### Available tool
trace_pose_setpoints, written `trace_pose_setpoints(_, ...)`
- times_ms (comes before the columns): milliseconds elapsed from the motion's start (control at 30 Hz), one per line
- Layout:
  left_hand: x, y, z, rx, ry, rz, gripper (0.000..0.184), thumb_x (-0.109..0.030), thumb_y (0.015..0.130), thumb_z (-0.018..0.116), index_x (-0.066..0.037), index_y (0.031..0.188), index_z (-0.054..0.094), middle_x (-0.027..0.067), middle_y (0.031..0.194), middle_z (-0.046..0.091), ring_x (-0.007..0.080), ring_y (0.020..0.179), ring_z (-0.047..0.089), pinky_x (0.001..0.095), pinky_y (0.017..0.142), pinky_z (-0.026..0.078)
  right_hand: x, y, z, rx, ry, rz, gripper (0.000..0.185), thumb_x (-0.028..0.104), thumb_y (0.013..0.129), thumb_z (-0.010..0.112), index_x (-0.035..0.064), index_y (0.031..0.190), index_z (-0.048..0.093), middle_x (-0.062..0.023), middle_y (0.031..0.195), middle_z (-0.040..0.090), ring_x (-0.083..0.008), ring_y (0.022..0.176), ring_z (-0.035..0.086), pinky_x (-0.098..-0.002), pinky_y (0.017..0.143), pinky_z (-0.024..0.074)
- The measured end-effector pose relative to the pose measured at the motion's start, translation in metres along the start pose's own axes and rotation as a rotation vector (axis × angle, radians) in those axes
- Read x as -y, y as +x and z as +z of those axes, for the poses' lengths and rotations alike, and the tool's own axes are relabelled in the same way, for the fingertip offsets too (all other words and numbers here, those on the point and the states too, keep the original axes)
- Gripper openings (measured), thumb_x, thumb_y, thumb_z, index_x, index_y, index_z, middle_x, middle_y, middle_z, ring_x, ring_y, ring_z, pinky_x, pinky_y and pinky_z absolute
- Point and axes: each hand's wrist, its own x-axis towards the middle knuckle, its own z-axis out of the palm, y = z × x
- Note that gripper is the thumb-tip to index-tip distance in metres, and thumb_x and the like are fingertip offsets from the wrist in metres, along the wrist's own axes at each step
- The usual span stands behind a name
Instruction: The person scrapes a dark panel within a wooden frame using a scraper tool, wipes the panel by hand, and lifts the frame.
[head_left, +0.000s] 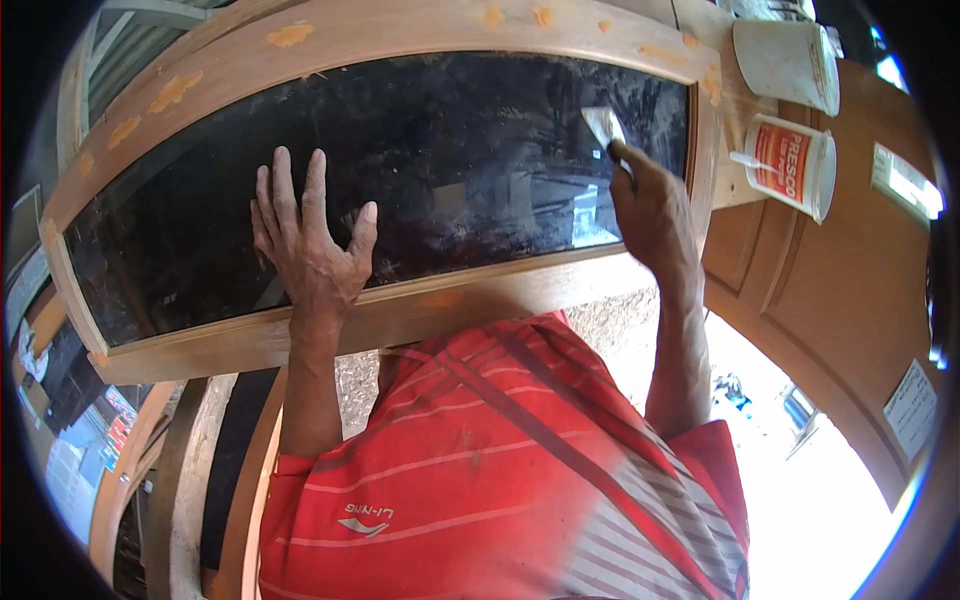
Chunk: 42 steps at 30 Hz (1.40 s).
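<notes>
A wooden frame [450, 300] with orange-brown filler patches surrounds a dark, dusty glass pane [430, 150] in front of me. Over the left part of the glass, my left hand [305, 235] is open with its fingers spread; whether the palm presses on the pane I cannot tell. My right hand [655, 205] grips a putty knife [603, 127] near the right end of the pane. The knife's pale, flat blade points up and left over the glass, while its handle is mostly hidden in my fingers.
A white bucket [785, 62] and a tub with a red label [790, 165] stand to the right of the frame. Beyond them is a brown panelled door [800, 270] with a paper sheet [910, 408]. Wooden boards [195, 480] lean at lower left.
</notes>
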Motion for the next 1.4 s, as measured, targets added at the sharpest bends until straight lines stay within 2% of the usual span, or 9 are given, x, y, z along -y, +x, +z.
trace_pose_setpoints(367, -0.008, 0.010, 0.005, -0.002, -0.013, 0.045, 0.075, -0.039, 0.098, 0.076, -0.007, 0.162, 0.053, 0.0202, 0.172, 0.043, 0.0449, 0.159, 0.037, 0.0623, 0.129, 0.026, -0.008, 0.004, 0.030, -0.131, -0.010, -0.123, 0.035, 0.020, 0.106, 0.060, 0.0102, 0.136, 0.074, -0.0292, 0.104, 0.076, -0.0478, 0.097, 0.075, -0.0578, 0.088, 0.0580)
trace_pose_setpoints(533, -0.059, 0.030, 0.036, 0.147, -0.236, 0.349, 0.075, -0.029, 0.097, 0.076, -0.002, 0.162, 0.051, 0.0190, 0.172, 0.045, 0.0399, 0.162, 0.037, 0.0571, 0.132, 0.028, 0.001, 0.032, -0.005, -0.012, 0.147, 0.013, 0.037, 0.020, 0.105, 0.061, 0.0044, 0.136, 0.074, -0.0325, 0.101, 0.073, -0.0497, 0.095, 0.073, -0.0550, 0.083, 0.0564)
trace_pose_setpoints(633, -0.105, 0.044, 0.058, 0.135, -0.281, 0.392, 0.078, -0.034, 0.098, 0.077, 0.008, 0.158, 0.051, 0.0298, 0.170, 0.043, 0.0454, 0.161, 0.037, 0.0570, 0.132, 0.029, -0.018, 0.005, -0.002, -0.107, 0.159, 0.043, 0.039, 0.018, 0.106, 0.063, 0.0039, 0.141, 0.072, -0.0270, 0.098, 0.078, -0.0375, 0.086, 0.078, -0.0458, 0.078, 0.0577)
trace_pose_setpoints(800, -0.200, 0.067, 0.107, 0.083, -0.197, 0.426, 0.075, -0.037, 0.106, 0.067, 0.018, 0.154, 0.049, 0.0375, 0.168, 0.041, 0.0508, 0.158, 0.039, 0.0570, 0.133, 0.029, -0.089, -0.033, 0.024, -0.369, 0.396, 0.064, 0.041, 0.012, 0.109, 0.061, 0.0020, 0.148, 0.070, -0.0053, 0.087, 0.075, -0.0096, 0.072, 0.059, -0.0300, 0.066, 0.0485)
trace_pose_setpoints(1000, -0.255, 0.037, 0.130, 0.213, -0.367, 0.755, 0.066, -0.035, 0.101, 0.072, 0.003, 0.153, 0.059, 0.0259, 0.165, 0.051, 0.0433, 0.155, 0.046, 0.0541, 0.132, 0.032, -0.154, -0.053, 0.002, -0.483, 0.570, 0.127, 0.043, 0.009, 0.110, 0.061, 0.0019, 0.151, 0.067, 0.0050, 0.078, 0.058, -0.0033, 0.066, 0.046, -0.0240, 0.059, 0.0379)
trace_pose_setpoints(1067, -0.244, 0.038, 0.125, 0.224, -0.491, 0.657, 0.064, -0.034, 0.098, 0.076, -0.002, 0.151, 0.061, 0.0230, 0.163, 0.054, 0.0416, 0.155, 0.047, 0.0540, 0.131, 0.032, -0.175, -0.052, 0.002, -0.449, 0.549, 0.158, 0.044, 0.009, 0.109, 0.062, 0.0018, 0.152, 0.066, 0.0041, 0.077, 0.055, -0.0044, 0.068, 0.046, -0.0242, 0.062, 0.0394)
trace_pose_setpoints(1200, -0.208, 0.073, 0.101, -0.077, -0.152, 0.226, 0.070, -0.034, 0.100, 0.072, 0.004, 0.156, 0.053, 0.0313, 0.165, 0.048, 0.0505, 0.154, 0.043, 0.0610, 0.129, 0.030, -0.182, -0.053, 0.000, -0.347, 0.533, 0.107, 0.044, 0.009, 0.107, 0.064, 0.0022, 0.150, 0.067, 0.0007, 0.079, 0.055, -0.0067, 0.071, 0.047, -0.0259, 0.065, 0.0430)
trace_pose_setpoints(1333, -0.256, 0.004, 0.102, 0.231, -0.366, 0.520, 0.068, -0.033, 0.103, 0.069, 0.008, 0.154, 0.053, 0.0327, 0.164, 0.048, 0.0506, 0.154, 0.043, 0.0612, 0.129, 0.031, -0.170, -0.039, 0.003, -0.204, 0.536, -0.015, 0.042, 0.008, 0.106, 0.066, 0.0019, 0.148, 0.067, -0.0099, 0.088, 0.064, -0.0151, 0.074, 0.056, -0.0318, 0.071, 0.0507)
trace_pose_setpoints(1400, -0.261, 0.002, 0.095, 0.368, -0.537, 0.460, 0.068, -0.033, 0.102, 0.071, 0.008, 0.153, 0.054, 0.0324, 0.164, 0.048, 0.0505, 0.154, 0.044, 0.0609, 0.129, 0.031, -0.158, -0.029, -0.001, -0.170, 0.510, -0.092, 0.041, 0.007, 0.106, 0.066, 0.0012, 0.147, 0.067, -0.0156, 0.094, 0.070, -0.0197, 0.076, 0.062, -0.0352, 0.074, 0.0539)
